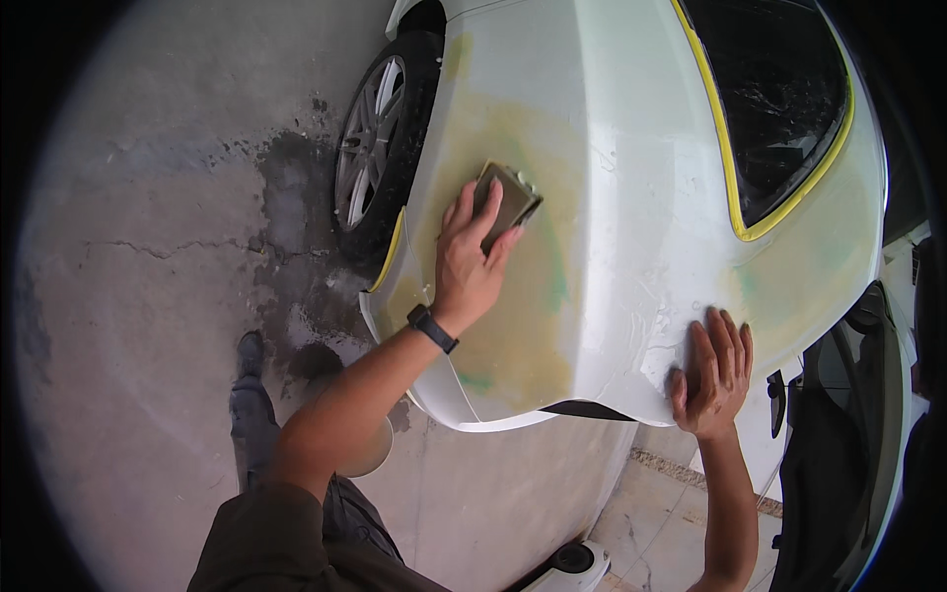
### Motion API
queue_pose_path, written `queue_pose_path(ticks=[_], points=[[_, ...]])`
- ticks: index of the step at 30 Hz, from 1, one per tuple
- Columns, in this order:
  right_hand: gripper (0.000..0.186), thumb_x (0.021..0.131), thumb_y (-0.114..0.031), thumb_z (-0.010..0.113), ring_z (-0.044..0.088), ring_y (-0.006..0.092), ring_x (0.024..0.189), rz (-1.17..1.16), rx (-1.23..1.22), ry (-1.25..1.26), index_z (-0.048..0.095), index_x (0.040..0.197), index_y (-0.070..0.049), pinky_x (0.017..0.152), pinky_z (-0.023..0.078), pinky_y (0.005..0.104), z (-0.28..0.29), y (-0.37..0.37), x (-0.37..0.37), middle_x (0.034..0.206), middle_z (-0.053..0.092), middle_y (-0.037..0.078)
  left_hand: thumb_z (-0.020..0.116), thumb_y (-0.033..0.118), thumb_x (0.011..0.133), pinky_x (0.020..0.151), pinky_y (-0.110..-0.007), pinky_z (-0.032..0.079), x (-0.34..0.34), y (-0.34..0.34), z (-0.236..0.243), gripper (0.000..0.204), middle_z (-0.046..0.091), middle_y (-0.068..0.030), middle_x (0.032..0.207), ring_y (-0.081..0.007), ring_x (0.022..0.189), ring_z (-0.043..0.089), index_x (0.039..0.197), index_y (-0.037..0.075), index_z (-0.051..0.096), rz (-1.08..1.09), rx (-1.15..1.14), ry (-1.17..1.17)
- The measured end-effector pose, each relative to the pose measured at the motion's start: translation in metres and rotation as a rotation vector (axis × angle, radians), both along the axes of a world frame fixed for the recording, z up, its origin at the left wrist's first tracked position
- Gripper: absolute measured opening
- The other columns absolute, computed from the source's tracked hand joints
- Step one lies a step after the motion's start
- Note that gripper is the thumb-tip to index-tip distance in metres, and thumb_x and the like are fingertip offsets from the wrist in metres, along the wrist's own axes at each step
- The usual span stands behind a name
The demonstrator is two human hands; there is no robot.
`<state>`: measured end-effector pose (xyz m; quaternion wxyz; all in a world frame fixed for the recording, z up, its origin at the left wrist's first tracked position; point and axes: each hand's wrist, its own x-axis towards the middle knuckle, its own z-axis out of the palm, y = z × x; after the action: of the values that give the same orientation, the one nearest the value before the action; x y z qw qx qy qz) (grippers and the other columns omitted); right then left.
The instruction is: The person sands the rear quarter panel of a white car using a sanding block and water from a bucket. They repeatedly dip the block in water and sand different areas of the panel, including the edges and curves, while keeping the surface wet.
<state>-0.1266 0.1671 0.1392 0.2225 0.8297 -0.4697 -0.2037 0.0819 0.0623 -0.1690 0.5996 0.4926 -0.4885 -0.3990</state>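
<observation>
My left hand point(472, 259), with a dark watch on its wrist, grips a brownish-grey sanding block point(517, 205). The fingers lie over the block and press it against the white car's rear side panel point(513, 335). Around it the panel shows yellowish filler patches with green spots, and wet streaks lie to the right. Resting on the car body near its rear edge is my right hand point(712, 383), empty, fingers stretched out. The block's underside is hidden.
Left of the panel is the car's wheel point(380, 138). Yellow masking tape point(732, 178) borders the dark window point(774, 109). A pale bucket point(373, 452) stands partly behind my left arm. Wet patches darken the concrete floor point(168, 326). An opened dark-lined car part point(848, 434) stands right.
</observation>
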Motion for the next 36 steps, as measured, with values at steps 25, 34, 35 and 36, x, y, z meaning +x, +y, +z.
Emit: queue_pose_path(ticks=[25, 34, 35, 36], points=[[0.056, 0.093, -0.030, 0.055, 0.054, 0.0453, 0.138, -0.045, 0.036, 0.062, 0.061, 0.140, -0.001, 0.121, 0.030, 0.0650, -0.002, -0.002, -0.008, 0.147, 0.059, 0.027, 0.080, 0.021, 0.095, 0.100, -0.044, 0.054, 0.017, -0.138, 0.014, 0.056, 0.062, -0.0273, 0.142, -0.0410, 0.123, 0.062, 0.144, 0.000, 0.063, 0.035, -0.110, 0.001], [0.056, 0.093, -0.032, 0.055, 0.055, 0.0454, 0.138, -0.092, 0.046, 0.051, 0.061, 0.140, -0.001, 0.121, 0.030, 0.0655, -0.002, 0.006, -0.005, 0.146, 0.059, 0.027, 0.083, 0.021, 0.093, 0.116, -0.042, 0.046, 0.029, -0.170, 0.025, 0.056, 0.060, -0.0240, 0.150, -0.0351, 0.138, 0.060, 0.143, 0.000, 0.066, -0.097, 0.053, 0.181], [0.056, 0.093, -0.032, 0.055, 0.054, 0.0454, 0.138, -0.108, 0.020, 0.031, 0.062, 0.140, -0.001, 0.121, 0.030, 0.0655, -0.003, 0.006, -0.007, 0.146, 0.059, 0.027, 0.078, 0.025, 0.096, 0.118, -0.044, 0.042, 0.029, -0.152, 0.023, 0.058, 0.057, -0.0248, 0.153, -0.0359, 0.141, 0.055, 0.146, 0.000, 0.062, -0.090, 0.063, 0.131], [0.057, 0.092, -0.031, 0.056, 0.054, 0.0452, 0.138, -0.131, 0.024, 0.036, 0.061, 0.140, -0.001, 0.121, 0.030, 0.0656, -0.003, 0.007, -0.007, 0.147, 0.059, 0.026, 0.072, 0.030, 0.098, 0.119, -0.047, 0.038, 0.026, -0.107, 0.012, 0.060, 0.053, -0.0256, 0.155, -0.0366, 0.144, 0.050, 0.148, 0.000, 0.058, -0.103, 0.005, 0.046]])
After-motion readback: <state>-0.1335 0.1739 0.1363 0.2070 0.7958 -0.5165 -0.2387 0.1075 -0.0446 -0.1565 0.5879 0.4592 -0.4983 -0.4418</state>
